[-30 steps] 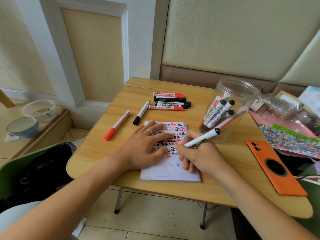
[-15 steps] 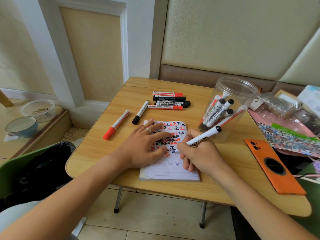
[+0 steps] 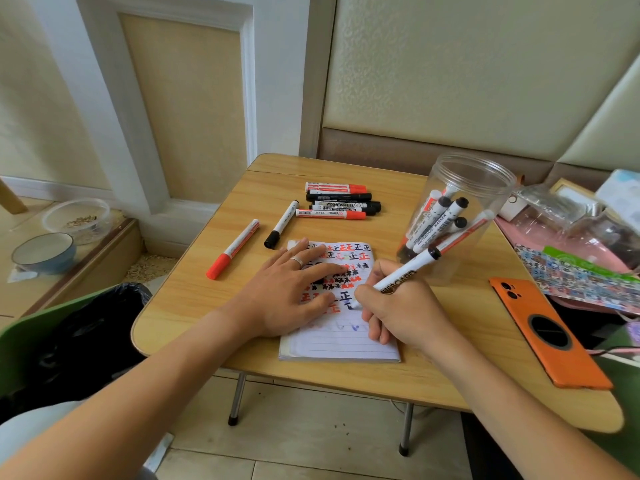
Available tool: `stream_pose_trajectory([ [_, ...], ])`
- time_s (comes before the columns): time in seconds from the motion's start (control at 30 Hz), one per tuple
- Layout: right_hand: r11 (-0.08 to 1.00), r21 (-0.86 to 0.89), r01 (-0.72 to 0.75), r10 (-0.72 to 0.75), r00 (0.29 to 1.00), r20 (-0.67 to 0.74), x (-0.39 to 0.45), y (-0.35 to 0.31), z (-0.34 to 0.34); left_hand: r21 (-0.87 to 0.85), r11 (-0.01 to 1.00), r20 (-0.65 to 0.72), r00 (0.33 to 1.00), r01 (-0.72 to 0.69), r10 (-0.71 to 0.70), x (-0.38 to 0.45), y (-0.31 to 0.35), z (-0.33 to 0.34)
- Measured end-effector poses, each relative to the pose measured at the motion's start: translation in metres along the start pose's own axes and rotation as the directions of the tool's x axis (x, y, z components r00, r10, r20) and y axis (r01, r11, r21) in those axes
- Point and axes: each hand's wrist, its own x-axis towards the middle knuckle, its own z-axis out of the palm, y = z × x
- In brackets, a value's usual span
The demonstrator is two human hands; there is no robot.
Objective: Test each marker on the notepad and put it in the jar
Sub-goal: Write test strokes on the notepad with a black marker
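A lined notepad (image 3: 341, 344) lies on the small wooden table (image 3: 194, 289), its upper half covered in red and black marks. My left hand (image 3: 294, 292) rests flat on the pad with straight fingers. My right hand (image 3: 401, 310) grips a white whiteboard marker (image 3: 405, 271) with a black end, its tip on the page. A clear plastic jar (image 3: 460, 209) stands to the right and holds several markers. A red-capped marker (image 3: 232, 249) and a black-capped marker (image 3: 281, 224) lie loose at the left. Several more markers (image 3: 341, 201) lie side by side behind the pad.
An orange phone (image 3: 545, 332) lies face down near the table's right edge. Packets and a pink thing (image 3: 581, 244) crowd the far right. A black-lined green bin (image 3: 69, 337) stands at the table's left, with bowls (image 3: 45, 252) on the low ledge beyond.
My right hand has shifted the marker tip a little across the page, adding to a black mark. My left hand stays pressed on the pad.
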Motion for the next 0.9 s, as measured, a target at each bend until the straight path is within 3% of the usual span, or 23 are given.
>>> stream_pose_trajectory([
  [0.4,1.0,0.011,-0.012,0.012,0.999,-0.044,-0.0012,-0.0004,0.0016,0.004,1.0,0.008,1.0,-0.007,0.007,0.0001,-0.0007,-0.0003],
  [0.9,1.0,-0.02,-0.004,0.004,1.0,0.017,-0.0034,-0.0035,0.0026,0.007,1.0,0.005,1.0,0.007,-0.007,0.0003,0.0017,-0.0011],
])
